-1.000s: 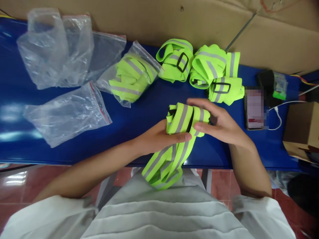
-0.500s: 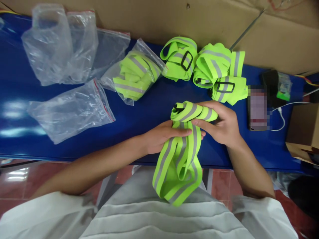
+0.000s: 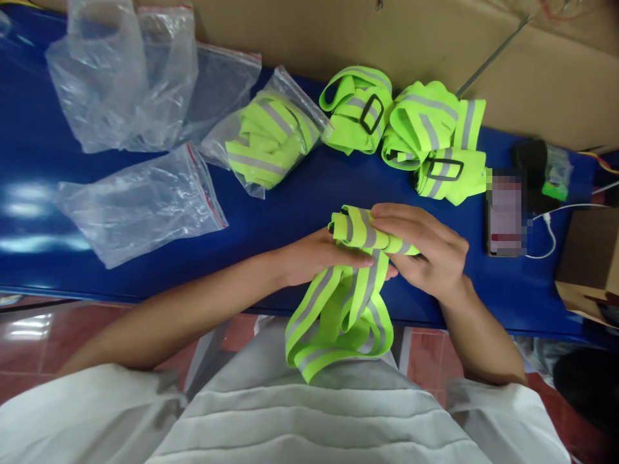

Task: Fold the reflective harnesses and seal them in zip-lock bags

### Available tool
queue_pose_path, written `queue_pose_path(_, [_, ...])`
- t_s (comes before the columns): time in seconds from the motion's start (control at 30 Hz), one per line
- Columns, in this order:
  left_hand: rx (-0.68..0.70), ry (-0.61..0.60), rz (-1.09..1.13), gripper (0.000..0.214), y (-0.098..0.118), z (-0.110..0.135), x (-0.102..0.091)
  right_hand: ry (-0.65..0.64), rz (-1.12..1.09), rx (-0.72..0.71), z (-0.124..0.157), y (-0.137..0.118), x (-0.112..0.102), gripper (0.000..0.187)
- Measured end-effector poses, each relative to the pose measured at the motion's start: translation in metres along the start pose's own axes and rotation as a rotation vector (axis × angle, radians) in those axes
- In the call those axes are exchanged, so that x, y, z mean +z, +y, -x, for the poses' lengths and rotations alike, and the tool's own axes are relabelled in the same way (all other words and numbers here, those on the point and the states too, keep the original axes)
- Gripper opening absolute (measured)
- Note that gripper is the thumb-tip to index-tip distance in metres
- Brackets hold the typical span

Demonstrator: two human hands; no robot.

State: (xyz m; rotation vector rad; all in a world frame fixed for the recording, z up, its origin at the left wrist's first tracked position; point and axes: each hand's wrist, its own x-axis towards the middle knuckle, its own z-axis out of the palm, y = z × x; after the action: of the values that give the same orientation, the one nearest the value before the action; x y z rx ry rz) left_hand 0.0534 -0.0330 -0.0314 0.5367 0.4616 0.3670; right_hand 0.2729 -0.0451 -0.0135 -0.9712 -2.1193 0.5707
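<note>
Both my hands hold one neon-green strap with grey reflective stripes. Its upper end is wound into a small roll between my fingers. My right hand wraps over the roll from the right. My left hand pinches the strap just below the roll. The loose length hangs in loops over the edge of the blue table onto my lap.
Two rolled green straps with black buckles lie at the back, beside a bagged strap. Empty clear bags lie at left. A phone with a white cable and a cardboard box sit at right.
My right hand has turned over the top of the roll, which now looks tighter. The hanging loops have drawn up a little. The view has shifted slightly.
</note>
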Motion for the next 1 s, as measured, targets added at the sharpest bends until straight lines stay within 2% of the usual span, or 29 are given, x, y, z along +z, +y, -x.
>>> queue_pose_path(0.1, [0.062, -0.001, -0.062, 0.032, 0.001, 0.002, 0.003, -0.012, 0.075, -0.174, 0.002, 0.007, 0.001, 0.052])
queue_pose_path(0.23, [0.101, 0.111, -0.051, 0.056, 0.001, 0.006, 0.011, -0.033, 0.226, -0.215, 0.002, 0.015, 0.0, 0.064])
queue_pose_path(0.3, [0.1, 0.205, -0.008, 0.058, 0.0, 0.005, 0.012, -0.105, 0.225, -0.17, -0.001, 0.015, -0.003, 0.062])
queue_pose_path(0.37, [0.072, 0.278, 0.037, 0.051, -0.001, 0.003, 0.012, -0.216, 0.145, -0.089, -0.005, 0.013, -0.009, 0.057])
queue_pose_path(0.47, [0.033, 0.289, 0.052, 0.041, 0.0, 0.001, 0.01, -0.411, -0.081, 0.034, -0.012, 0.008, -0.024, 0.052])
queue_pose_path(0.5, [0.049, 0.289, 0.039, 0.038, 0.001, 0.001, 0.009, -0.434, -0.164, 0.079, -0.014, 0.007, -0.028, 0.051])
queue_pose_path(0.57, [0.101, 0.299, -0.001, 0.035, 0.004, 0.001, 0.01, -0.354, -0.296, 0.19, -0.015, 0.005, -0.032, 0.053])
queue_pose_path(0.67, [0.096, 0.291, -0.056, 0.036, 0.004, 0.002, 0.01, -0.195, -0.325, 0.386, -0.013, 0.007, -0.024, 0.063])
queue_pose_path(0.77, [0.045, 0.294, -0.081, 0.043, 0.0, 0.001, 0.009, -0.208, -0.288, 0.54, -0.009, 0.01, -0.007, 0.057])
queue_pose_path(0.83, [0.044, 0.36, -0.059, 0.051, -0.004, 0.0, 0.009, -0.137, -0.25, 0.544, -0.008, 0.011, 0.002, 0.05])
queue_pose_path(0.9, [0.045, 0.411, 0.003, 0.057, -0.005, -0.001, 0.009, -0.027, -0.165, 0.484, -0.008, 0.008, 0.006, 0.047])
queue_pose_path(1.0, [0.022, 0.341, 0.115, 0.049, -0.006, -0.001, 0.01, 0.122, -0.046, 0.416, -0.01, -0.001, 0.007, 0.044])
